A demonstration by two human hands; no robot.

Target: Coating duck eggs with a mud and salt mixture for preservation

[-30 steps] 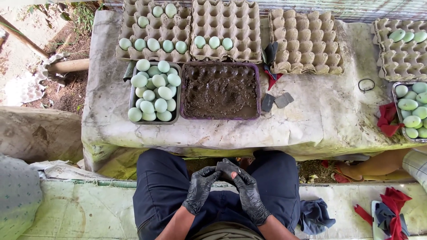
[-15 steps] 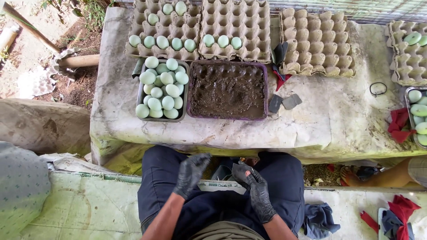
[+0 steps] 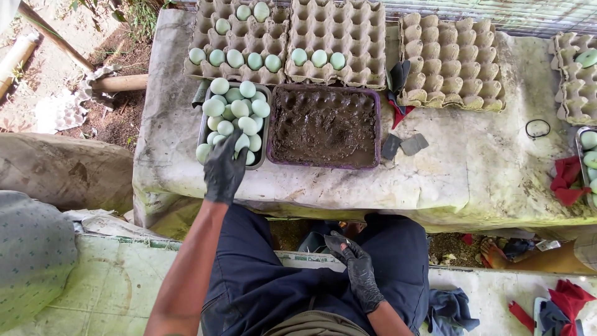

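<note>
Bare counter [image 3: 485, 168] is lying open along the near edge and toward the right. At the left end the tray of pale eggs [image 3: 235, 118] and the mud-filled purple tray [image 3: 324, 127] are sitting side by side, nearly touching. Egg cartons [image 3: 286, 37] are crowding the far edge. Two grey pads [image 3: 404, 145] and a black ring [image 3: 538, 129] are dotting the open stretch.

The black-gloved left hand [image 3: 224, 169] is now stretched from the lap to the metal tray of pale green eggs [image 3: 234, 118]; a grey scrap [image 3: 336, 242] is left held in the black-gloved right hand [image 3: 359, 275] alone.
</note>
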